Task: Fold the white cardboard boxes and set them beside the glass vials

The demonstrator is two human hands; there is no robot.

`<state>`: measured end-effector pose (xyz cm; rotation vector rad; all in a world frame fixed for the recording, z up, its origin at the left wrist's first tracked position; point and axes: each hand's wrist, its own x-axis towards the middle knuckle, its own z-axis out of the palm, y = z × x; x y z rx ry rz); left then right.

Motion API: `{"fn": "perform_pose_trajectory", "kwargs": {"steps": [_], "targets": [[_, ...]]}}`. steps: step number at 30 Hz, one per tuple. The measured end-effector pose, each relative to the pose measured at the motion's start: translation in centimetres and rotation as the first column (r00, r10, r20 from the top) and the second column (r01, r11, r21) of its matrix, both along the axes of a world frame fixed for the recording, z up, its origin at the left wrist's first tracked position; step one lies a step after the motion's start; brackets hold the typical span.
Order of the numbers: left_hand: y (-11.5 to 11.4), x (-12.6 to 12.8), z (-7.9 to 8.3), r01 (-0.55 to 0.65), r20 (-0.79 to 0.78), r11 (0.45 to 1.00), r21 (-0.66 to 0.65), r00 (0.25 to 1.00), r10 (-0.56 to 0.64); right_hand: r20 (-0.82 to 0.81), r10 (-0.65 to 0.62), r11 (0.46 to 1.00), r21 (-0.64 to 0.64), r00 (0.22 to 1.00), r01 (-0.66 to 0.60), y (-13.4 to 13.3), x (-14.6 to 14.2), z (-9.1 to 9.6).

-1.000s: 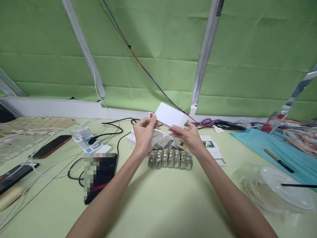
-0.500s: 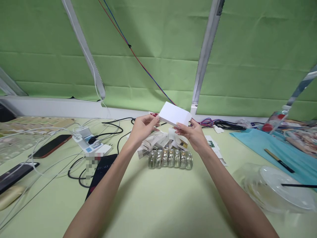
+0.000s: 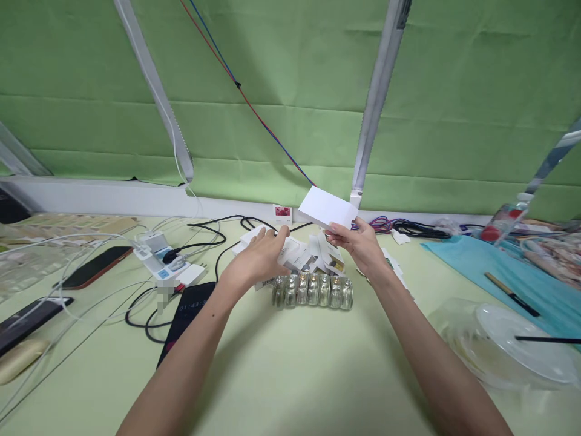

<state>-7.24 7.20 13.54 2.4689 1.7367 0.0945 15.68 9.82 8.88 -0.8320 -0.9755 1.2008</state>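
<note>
- Right hand (image 3: 358,242): narrow grip, holding a white box (image 3: 328,208) at its near right end; probably pinched there so the broad blank face stays uncovered.
- Left hand (image 3: 258,259): palm down, fingers loosely spread, nothing seen in it; underside hidden, can't tell if it touches the cartons (image 3: 299,257) below.
- Glass bottles (image 3: 313,292): tight side-by-side row in front of the cartons, likely lined up to keep them together and in easy reach.
- Cartons: loose heap behind the bottles, looks like they were just dropped there, no order.
- Phone (image 3: 193,309): lies by the left forearm, digits on screen, maybe placed for a glance at the time.
- White box vs hands: tilted, in the air above the table (image 3: 295,375); beyond and left of the right hand, touching its fingers; right of and farther out than the left hand, clear of it.
</note>
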Motion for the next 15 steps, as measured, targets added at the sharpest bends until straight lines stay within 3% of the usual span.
{"fn": "perform_pose_trajectory", "kwargs": {"steps": [4, 15], "targets": [[0.0, 0.6, -0.2, -0.059, -0.063, 0.998, -0.018, 0.996, 0.058, 0.009, -0.001, 1.000, -0.002, 1.000, 0.001, 0.1, 0.0, -0.1], [1.1, -1.1, -0.1, -0.013, 0.024, 0.999, -0.038, 1.000, 0.014, -0.001, -0.019, 1.000, 0.000, 1.000, 0.019, -0.3, -0.2, 0.5]]}}
